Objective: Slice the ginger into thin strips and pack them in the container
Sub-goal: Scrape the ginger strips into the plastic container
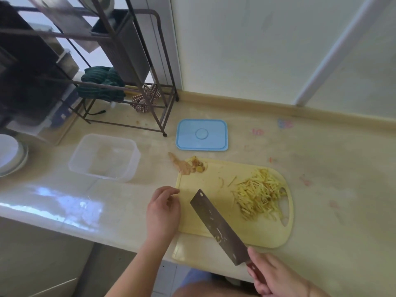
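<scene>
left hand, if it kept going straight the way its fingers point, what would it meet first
Probably the ginger scraps at the cutting board's far left corner. The left hand points up and slightly right, though depth is hard to judge.

I see a metal rack (137, 61) standing at the back left of the tabletop (321, 168), with a green cloth (100, 84) draped on its lower rail. White plates (10, 155) sit stacked at the far left edge.
</scene>
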`<state>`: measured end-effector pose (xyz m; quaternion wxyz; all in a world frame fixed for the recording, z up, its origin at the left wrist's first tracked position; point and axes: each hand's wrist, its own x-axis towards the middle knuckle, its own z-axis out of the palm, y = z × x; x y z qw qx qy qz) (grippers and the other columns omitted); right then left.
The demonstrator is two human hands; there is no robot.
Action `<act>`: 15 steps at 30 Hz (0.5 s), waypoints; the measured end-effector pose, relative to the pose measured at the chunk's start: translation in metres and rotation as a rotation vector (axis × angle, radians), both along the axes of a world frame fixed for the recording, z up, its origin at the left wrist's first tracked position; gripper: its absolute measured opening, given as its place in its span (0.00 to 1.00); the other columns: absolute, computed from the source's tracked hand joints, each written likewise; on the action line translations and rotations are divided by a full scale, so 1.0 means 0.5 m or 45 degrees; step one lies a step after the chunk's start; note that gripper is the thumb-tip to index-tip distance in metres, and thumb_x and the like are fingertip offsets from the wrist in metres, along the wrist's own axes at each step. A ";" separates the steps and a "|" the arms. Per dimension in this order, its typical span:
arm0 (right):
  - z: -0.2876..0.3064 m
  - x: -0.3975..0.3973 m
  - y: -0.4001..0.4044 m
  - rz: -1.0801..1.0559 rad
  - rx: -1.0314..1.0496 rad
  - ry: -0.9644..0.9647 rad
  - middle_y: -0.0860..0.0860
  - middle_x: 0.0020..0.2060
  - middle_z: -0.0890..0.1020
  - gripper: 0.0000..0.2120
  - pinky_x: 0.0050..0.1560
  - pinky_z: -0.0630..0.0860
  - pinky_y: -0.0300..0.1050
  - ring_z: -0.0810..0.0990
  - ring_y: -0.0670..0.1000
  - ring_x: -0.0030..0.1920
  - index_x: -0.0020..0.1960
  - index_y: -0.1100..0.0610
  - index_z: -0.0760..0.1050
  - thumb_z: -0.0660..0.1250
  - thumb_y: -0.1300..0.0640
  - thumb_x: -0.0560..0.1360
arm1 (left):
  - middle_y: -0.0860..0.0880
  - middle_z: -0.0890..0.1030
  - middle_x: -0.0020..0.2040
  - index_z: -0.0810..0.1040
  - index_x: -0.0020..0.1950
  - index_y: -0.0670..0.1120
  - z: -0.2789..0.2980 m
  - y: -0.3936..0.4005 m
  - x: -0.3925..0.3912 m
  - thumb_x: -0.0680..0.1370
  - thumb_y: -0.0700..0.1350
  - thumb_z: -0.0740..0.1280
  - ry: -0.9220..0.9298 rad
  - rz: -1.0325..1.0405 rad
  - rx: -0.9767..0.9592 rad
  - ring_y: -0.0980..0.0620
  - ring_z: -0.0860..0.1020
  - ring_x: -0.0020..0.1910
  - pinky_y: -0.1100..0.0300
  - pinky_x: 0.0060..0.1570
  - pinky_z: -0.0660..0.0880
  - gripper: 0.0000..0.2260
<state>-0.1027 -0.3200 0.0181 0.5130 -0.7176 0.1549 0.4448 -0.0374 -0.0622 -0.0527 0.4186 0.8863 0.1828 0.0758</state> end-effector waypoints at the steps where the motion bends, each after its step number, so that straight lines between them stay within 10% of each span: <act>1: -0.003 0.000 -0.012 -0.018 0.001 0.035 0.50 0.24 0.68 0.29 0.25 0.60 0.41 0.64 0.49 0.23 0.40 0.61 0.69 0.52 0.34 0.75 | 0.56 0.79 0.51 0.84 0.48 0.46 -0.001 -0.002 0.001 0.75 0.34 0.68 0.006 -0.004 -0.011 0.59 0.78 0.46 0.57 0.50 0.77 0.10; 11: 0.019 0.017 -0.082 -0.042 0.160 -0.105 0.53 0.22 0.68 0.32 0.24 0.64 0.40 0.65 0.50 0.21 0.36 0.58 0.68 0.62 0.27 0.67 | 0.54 0.78 0.56 0.84 0.53 0.46 -0.018 -0.072 -0.002 0.74 0.36 0.73 -0.052 -0.032 0.220 0.52 0.69 0.58 0.54 0.60 0.69 0.10; 15: 0.054 0.016 -0.138 -0.165 -0.030 -0.322 0.53 0.22 0.74 0.19 0.24 0.65 0.40 0.69 0.50 0.21 0.33 0.59 0.74 0.73 0.44 0.71 | 0.54 0.77 0.59 0.82 0.57 0.48 -0.024 -0.135 0.001 0.76 0.46 0.67 -0.143 -0.178 0.178 0.49 0.70 0.61 0.54 0.61 0.69 0.10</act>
